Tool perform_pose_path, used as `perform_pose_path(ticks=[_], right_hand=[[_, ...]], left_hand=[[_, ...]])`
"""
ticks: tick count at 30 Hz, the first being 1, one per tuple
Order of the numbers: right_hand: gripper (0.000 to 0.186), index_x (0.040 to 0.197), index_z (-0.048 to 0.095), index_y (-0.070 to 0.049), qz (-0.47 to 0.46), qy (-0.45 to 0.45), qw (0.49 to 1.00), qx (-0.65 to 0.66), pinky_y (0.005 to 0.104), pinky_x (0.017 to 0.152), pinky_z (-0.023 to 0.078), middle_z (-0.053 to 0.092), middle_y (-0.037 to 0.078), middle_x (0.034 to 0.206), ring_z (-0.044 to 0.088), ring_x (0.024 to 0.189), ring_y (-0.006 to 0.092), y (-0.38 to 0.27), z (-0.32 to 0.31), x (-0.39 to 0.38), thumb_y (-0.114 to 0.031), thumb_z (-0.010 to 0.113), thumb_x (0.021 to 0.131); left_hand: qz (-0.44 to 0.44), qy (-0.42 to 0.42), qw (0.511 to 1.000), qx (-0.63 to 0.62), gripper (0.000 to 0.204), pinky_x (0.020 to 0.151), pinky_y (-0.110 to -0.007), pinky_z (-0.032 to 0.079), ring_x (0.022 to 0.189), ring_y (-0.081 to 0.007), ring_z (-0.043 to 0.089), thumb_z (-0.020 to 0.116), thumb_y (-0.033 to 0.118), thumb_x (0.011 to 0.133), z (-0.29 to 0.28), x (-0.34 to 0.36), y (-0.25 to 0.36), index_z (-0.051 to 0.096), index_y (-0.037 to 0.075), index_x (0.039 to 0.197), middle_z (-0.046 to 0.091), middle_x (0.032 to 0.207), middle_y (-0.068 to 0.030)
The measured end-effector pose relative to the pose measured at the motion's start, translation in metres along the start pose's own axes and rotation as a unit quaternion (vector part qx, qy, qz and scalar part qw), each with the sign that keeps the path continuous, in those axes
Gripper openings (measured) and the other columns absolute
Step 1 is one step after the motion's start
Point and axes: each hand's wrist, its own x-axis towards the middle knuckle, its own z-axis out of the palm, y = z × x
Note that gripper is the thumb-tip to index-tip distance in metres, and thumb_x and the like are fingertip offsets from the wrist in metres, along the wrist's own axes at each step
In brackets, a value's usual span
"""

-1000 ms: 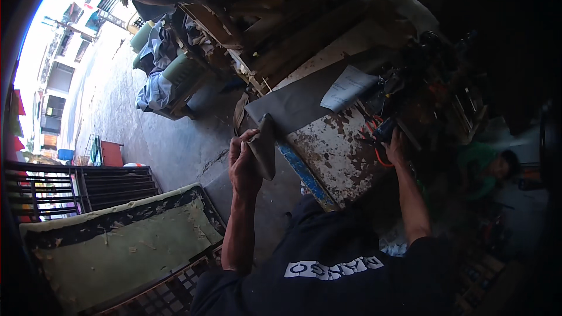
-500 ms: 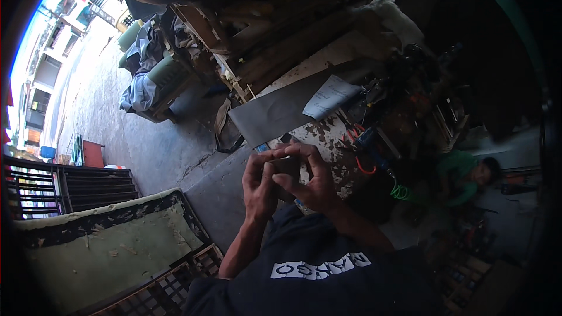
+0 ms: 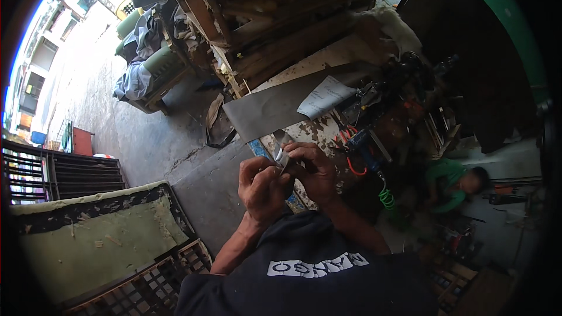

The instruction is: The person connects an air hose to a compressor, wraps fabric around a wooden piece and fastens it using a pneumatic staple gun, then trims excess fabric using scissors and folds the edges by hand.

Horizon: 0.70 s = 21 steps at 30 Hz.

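Observation:
Close in front of my body, both hands pinch a small strip of grey-brown sheet material (image 3: 282, 137) whose white underside shows where it curls between the fingers. My left hand (image 3: 257, 190) is closed, thumb and fingers pressed together on the strip's nearer edge. My right hand (image 3: 314, 172) grips it from the other side, with its fingers bent over the top. Part of the strip is hidden by the fingers. Beyond the hands, a wide piece of similar grey material (image 3: 260, 111) lies across the worn worktable (image 3: 312, 133).
On the table are a crumpled written paper (image 3: 325, 98), orange-handled scissors (image 3: 342, 136) and a blue air tool (image 3: 367, 142) with a coiled green hose (image 3: 386, 199). A green padded panel (image 3: 105, 246) stands at the lower left. A person in green (image 3: 453, 184) sits at the right.
The strip now shows its white side and sticks up between the fingers. My left hand has turned and closed further, and the right fingers have come in over the strip.

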Motion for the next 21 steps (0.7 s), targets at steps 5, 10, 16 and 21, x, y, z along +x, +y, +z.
perform_pose_path(ticks=[5,10,16,21], right_hand=[[0.027,0.107,0.063,-0.006,0.011,-0.033,0.999,0.024,0.0324,0.097,0.049,0.060,0.011,0.118,0.060,0.112,0.0218,-0.007,-0.016,0.010,0.004,0.072,0.083],[0.020,0.100,0.064,-0.005,-0.013,-0.062,0.997,-0.049,0.0336,0.091,0.051,0.062,0.010,0.109,0.063,0.107,0.0221,-0.015,-0.025,0.016,0.002,0.072,0.083],[0.018,0.097,0.063,-0.005,-0.035,-0.051,0.989,-0.136,0.0331,0.083,0.053,0.064,0.010,0.102,0.065,0.098,0.0217,-0.025,-0.028,0.014,-0.003,0.074,0.083],[0.017,0.095,0.062,-0.005,-0.056,-0.036,0.983,-0.168,0.0335,0.082,0.053,0.064,0.010,0.100,0.066,0.096,0.0221,-0.026,-0.031,0.012,-0.006,0.074,0.083]], left_hand=[[-0.132,-0.029,0.988,-0.072,0.032,0.075,-0.036,0.052,0.085,-0.0248,0.063,0.079,0.002,0.073,0.006,0.009,0.018,0.064,0.002,0.101,0.063,0.099,-0.0132],[-0.059,-0.049,0.997,0.024,0.030,0.074,-0.036,0.052,0.081,-0.0244,0.064,0.079,0.002,0.071,0.008,0.012,0.018,0.069,0.004,0.100,0.068,0.092,-0.0093],[-0.001,-0.003,0.997,0.075,0.026,0.072,-0.035,0.051,0.079,-0.0252,0.063,0.080,0.002,0.069,0.021,0.007,0.013,0.070,0.003,0.092,0.068,0.086,-0.0084],[0.043,-0.016,0.999,0.022,0.026,0.071,-0.036,0.051,0.078,-0.0256,0.064,0.080,0.002,0.069,0.024,0.012,0.003,0.069,0.002,0.092,0.069,0.085,-0.0085]])
